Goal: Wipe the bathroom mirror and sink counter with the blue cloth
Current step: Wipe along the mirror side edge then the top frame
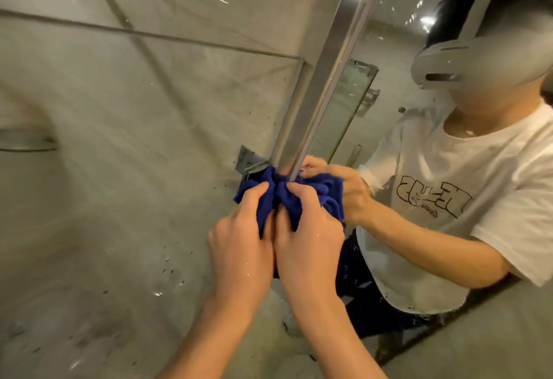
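Wall: pale grey tiled wall (119, 109) w/ dark grout lines is seen at left; dark specks are scattered over it.
Bracket: small metal corner bracket (247, 160) is fixed to the wall, just left of the cloth.
Left hand: left hand (239, 247) is curled round the bunched dark-blue cloth (287, 199), fingers dug into its left folds.
Cloth: crumpled, deep blue, soft-looking; pressed against the lower end of the steel mirror frame edge (326, 79).
Right hand: right hand (308, 247) grips the cloth's right side, touching the left hand.
Mirror: wall mirror (419, 34) at right is spotted w/ droplets; a person in a white printed T-shirt (449, 199) is reflected.
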`<state>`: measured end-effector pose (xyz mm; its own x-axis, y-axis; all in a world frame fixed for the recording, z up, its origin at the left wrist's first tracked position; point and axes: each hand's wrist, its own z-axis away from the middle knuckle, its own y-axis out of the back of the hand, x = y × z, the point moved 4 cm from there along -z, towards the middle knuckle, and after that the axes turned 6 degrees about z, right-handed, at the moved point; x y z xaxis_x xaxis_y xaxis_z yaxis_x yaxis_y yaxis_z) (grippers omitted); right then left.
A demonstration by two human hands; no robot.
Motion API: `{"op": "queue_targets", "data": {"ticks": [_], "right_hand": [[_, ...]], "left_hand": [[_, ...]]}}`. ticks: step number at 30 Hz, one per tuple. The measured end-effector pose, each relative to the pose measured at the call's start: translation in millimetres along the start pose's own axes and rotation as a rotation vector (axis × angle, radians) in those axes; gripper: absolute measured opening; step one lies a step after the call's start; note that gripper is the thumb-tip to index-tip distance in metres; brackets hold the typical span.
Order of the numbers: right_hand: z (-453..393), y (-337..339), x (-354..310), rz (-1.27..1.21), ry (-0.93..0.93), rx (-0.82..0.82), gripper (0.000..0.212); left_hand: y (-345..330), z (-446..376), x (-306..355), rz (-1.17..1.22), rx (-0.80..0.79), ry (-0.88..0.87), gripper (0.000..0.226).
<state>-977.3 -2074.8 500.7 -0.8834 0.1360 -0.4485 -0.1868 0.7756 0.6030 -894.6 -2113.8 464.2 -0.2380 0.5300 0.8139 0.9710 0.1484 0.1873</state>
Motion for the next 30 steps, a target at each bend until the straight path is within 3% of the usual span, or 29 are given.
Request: {"op": "queue_targets", "data": {"ticks": [4, 9, 18, 27, 30], "right_hand": [[0, 3, -2, -0.014, -0.017, -0.076, 0.027], [-42, 37, -22, -0.030, 0.019, -0.056, 0.024], [-22, 22, -16, 0.016, -0.032, -0.120, 0.026], [-30, 21, -18, 0.020, -0.086, -0.173, 0.024], [-43, 38, -28, -0.021, -0.085, -0.128, 0.023]], "left_hand": [[1, 5, -2, 0.042, 0.041, 0.064, 0.036], [7, -24, 39, 0.129, 0.144, 0.057, 0.033], [7, -14, 24, 0.032, -0.041, 0.092, 0.036], [7, -17, 19, 0.108, -0.010, 0.135, 0.031], [12, -34, 40, 0.147, 0.038, 0.049, 0.029]]}}
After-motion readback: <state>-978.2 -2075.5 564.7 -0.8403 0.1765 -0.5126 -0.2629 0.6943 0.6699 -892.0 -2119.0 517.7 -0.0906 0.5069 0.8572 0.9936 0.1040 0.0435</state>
